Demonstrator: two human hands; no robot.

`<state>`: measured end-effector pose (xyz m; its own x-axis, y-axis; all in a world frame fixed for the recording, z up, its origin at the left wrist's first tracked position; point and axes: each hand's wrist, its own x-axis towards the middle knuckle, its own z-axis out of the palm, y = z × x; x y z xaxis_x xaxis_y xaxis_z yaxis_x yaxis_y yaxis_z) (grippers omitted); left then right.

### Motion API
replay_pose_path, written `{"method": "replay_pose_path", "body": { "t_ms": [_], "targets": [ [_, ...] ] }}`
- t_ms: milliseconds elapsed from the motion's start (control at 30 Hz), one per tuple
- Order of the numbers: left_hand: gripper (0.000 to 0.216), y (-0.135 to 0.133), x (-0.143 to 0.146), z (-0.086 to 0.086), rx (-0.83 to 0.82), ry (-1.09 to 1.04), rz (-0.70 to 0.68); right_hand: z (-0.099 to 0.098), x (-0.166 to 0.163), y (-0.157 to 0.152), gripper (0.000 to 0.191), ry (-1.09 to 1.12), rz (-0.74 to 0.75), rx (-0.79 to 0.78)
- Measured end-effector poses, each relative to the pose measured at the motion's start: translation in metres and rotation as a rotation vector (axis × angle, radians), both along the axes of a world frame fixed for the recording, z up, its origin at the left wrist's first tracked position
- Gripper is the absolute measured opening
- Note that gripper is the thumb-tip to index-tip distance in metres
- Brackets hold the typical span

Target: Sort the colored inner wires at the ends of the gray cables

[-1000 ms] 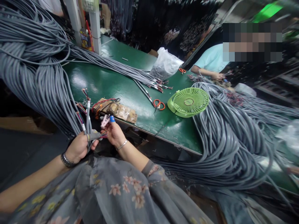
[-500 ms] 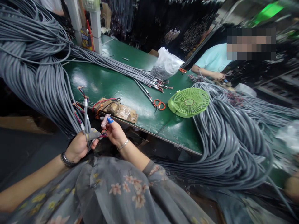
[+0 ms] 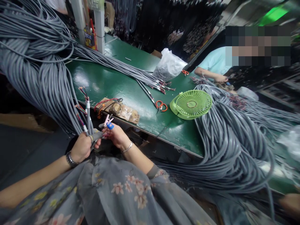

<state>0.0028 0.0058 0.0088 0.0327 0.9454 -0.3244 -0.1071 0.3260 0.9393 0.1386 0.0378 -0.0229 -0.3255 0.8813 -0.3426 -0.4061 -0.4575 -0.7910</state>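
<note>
My left hand [image 3: 82,148] is closed around a few grey cable ends [image 3: 88,116] whose stripped coloured wires stick up above the fist. My right hand [image 3: 116,135] is closed on a small pink-handled tool [image 3: 107,120] and pinches the thin wires coming out beside my left thumb; a blue cap covers one fingertip. Both hands sit in front of the near edge of the green table [image 3: 131,90], over my flowered lap. A big hank of grey cables [image 3: 35,65] hangs at the left and feeds the ends I hold.
On the table lie a brown taped block [image 3: 122,112] with red wires, orange-handled scissors [image 3: 160,106], a green fan [image 3: 191,103], a clear plastic bag [image 3: 169,65] and a cable bundle. Another cable heap [image 3: 232,140] fills the right. A person in a pale shirt [image 3: 214,62] works opposite.
The view has shifted slightly, so the hands sit a little lower and right. My right hand's fingers have turned the pink tool a bit; the left grip is unchanged.
</note>
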Motion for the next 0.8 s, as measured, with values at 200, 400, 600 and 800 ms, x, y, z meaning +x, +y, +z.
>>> {"method": "replay_pose_path", "body": {
  "t_ms": [200,400,600,800],
  "targets": [
    [0.035,-0.005,-0.002,-0.008,0.01,0.041,-0.003,-0.002,-0.002,-0.012,0.047,-0.119,-0.054,0.06],
    [0.028,-0.009,-0.002,-0.009,0.059,-0.013,0.075,-0.001,-0.009,-0.019,0.042,-0.123,-0.153,0.067],
    [0.028,-0.009,-0.004,-0.006,0.052,-0.05,0.107,-0.008,-0.006,-0.021,0.041,-0.062,-0.124,0.062],
    [0.027,-0.006,-0.004,0.001,0.004,-0.09,0.086,-0.014,0.01,0.001,0.053,0.047,-0.075,-0.119]
  ]
}}
